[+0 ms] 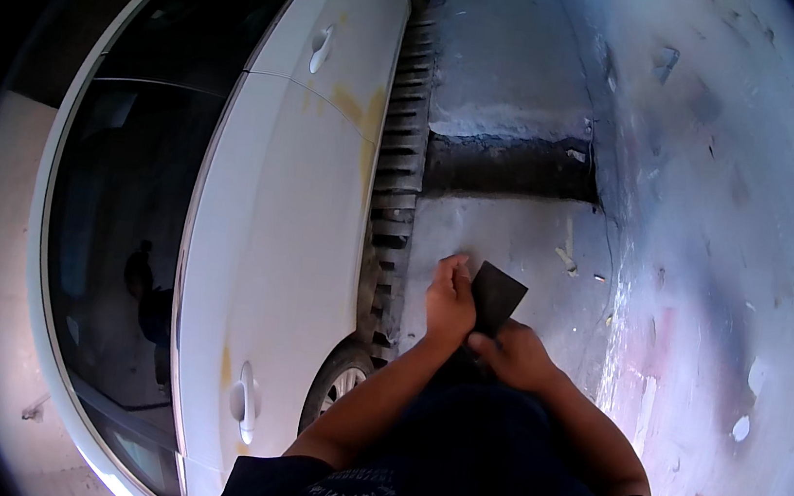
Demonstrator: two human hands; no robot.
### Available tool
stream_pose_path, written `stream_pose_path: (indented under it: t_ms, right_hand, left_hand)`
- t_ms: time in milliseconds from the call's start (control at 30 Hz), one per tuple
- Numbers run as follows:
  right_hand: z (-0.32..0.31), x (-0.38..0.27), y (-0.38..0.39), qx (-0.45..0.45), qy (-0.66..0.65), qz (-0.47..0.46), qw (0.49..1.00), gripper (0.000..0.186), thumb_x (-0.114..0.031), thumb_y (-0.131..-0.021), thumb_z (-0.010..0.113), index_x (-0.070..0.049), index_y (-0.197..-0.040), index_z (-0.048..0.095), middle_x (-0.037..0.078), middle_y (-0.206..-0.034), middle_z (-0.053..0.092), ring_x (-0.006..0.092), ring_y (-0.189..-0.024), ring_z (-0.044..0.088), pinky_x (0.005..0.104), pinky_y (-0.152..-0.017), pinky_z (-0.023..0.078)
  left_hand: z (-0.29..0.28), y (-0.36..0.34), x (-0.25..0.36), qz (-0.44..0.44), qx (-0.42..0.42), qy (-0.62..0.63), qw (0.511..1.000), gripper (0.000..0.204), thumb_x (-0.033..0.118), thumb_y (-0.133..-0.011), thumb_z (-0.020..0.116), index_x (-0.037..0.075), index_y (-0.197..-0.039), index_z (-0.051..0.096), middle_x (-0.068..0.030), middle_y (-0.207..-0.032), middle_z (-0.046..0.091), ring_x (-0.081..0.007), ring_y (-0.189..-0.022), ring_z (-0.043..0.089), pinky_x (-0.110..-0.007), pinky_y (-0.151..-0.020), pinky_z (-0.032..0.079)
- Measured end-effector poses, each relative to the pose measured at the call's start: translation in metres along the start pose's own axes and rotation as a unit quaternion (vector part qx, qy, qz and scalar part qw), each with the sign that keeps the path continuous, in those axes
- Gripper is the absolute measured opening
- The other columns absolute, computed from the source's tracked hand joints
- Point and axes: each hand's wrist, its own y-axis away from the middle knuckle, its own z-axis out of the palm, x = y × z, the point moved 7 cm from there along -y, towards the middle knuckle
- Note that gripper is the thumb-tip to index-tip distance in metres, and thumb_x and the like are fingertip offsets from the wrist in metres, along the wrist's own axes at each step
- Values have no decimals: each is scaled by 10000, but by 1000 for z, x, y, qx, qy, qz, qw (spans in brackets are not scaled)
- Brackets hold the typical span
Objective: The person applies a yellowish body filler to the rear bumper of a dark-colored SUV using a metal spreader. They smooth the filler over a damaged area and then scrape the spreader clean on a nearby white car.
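Observation:
In front of my body I hold a dark, flat rectangular sheet (498,295) that looks like sandpaper, tilted with its far end upward to the right. My right hand (519,356) is closed on its near end, the thumb lying across it. Along the left edge is my left hand (451,300), fingers curled against the sheet; some fingertips are hidden. To my left stands a white car (300,198) with yellowish patches on its side panels, apart from both hands.
Door handles (244,403) stick out from the car's side, and a wheel (343,379) shows near my left forearm. A slatted strip (400,160) runs beside the car. Ahead, a dark trench (514,168) crosses the floor. A stained, pale wall (719,255) rises at right.

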Motion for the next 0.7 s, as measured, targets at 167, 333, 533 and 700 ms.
stream_pose_path:
  t_ms: [167,333,533,700]
  right_hand:
    - [-29,26,-78,63,-19,106,992,381,-346,-884,593,33,-866,626,188,-738,657,352,-718,654,418,-649,494]
    - [-75,74,-126,217,-84,184,955,335,-300,-864,623,34,-874,650,180,-747,667,274,-707,668,371,-631,493]
    - [-85,135,-172,312,-137,240,909,340,-285,-926,555,40,-973,644,150,-859,678,199,-822,637,345,-728,488]
    - [-77,162,-249,373,-285,236,851,344,-254,-992,445,37,-1099,592,120,-1008,639,165,-916,581,322,-794,469]
  left_hand:
    - [11,-88,-34,95,11,58,994,226,80,-914,492,51,-1130,554,-118,-764,642,-234,-645,628,-324,-616,486]
    - [28,-166,-66,-42,-253,-34,966,263,91,-902,502,45,-1160,535,-149,-845,664,-261,-722,654,-354,-676,501]
    - [80,-200,-104,65,-324,-21,944,278,127,-906,533,21,-1162,515,-143,-840,651,-272,-779,647,-353,-712,517]
    - [137,-208,-118,-310,-565,81,760,330,232,-911,587,47,-1173,514,-98,-956,641,-182,-897,627,-332,-801,498]
